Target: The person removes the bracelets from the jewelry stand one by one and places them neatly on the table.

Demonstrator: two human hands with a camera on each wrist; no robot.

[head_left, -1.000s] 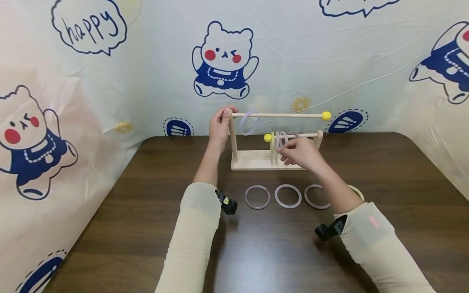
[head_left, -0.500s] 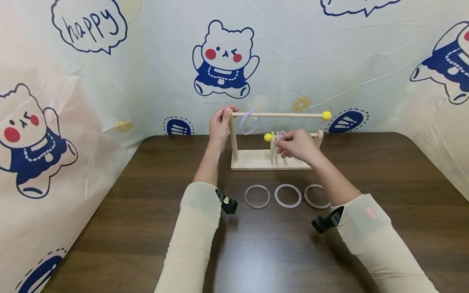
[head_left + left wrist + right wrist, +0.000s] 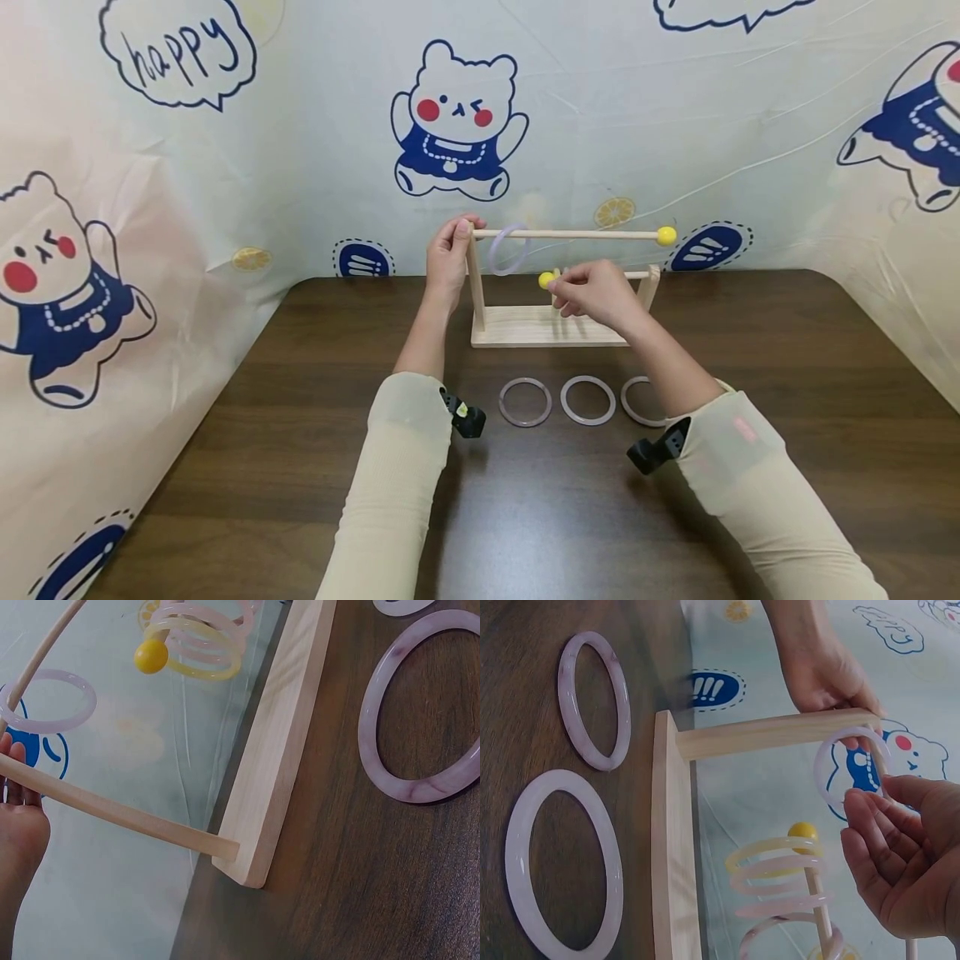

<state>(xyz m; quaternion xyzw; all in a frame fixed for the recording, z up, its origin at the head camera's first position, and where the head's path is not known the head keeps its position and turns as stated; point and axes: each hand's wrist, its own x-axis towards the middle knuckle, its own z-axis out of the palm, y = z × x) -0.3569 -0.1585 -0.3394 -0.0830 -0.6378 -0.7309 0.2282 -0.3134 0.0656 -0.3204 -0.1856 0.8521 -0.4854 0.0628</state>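
Note:
My left hand (image 3: pixel 448 265) grips the top of the left post of a wooden bangle rack (image 3: pixel 517 333), thumb at the front. Beside it a pale lilac bangle (image 3: pixel 492 252) hangs on the upper rod (image 3: pixel 585 234). My right hand (image 3: pixel 596 292) is at the lower rod, fingertips beside its yellow end ball (image 3: pixel 546 281) in the head view. In the right wrist view its fingers are loosely bent with nothing between them. Below them, a yellow bangle (image 3: pixel 780 842), pink bangles (image 3: pixel 769 865) and a marbled bangle (image 3: pixel 748 937) hang on the lower rod.
In front of the rack, a mauve bangle (image 3: pixel 503 403), a white bangle (image 3: pixel 566 401) and another mauve bangle (image 3: pixel 626 402) lie in a row on the dark wooden table (image 3: pixel 300 483). My right forearm partly covers the last one. A patterned cloth (image 3: pixel 330 125) hangs behind.
My right hand has shifted left along the lower rod towards its yellow end ball, covering more of the hanging bangles in the head view. My left hand has stayed on the post.

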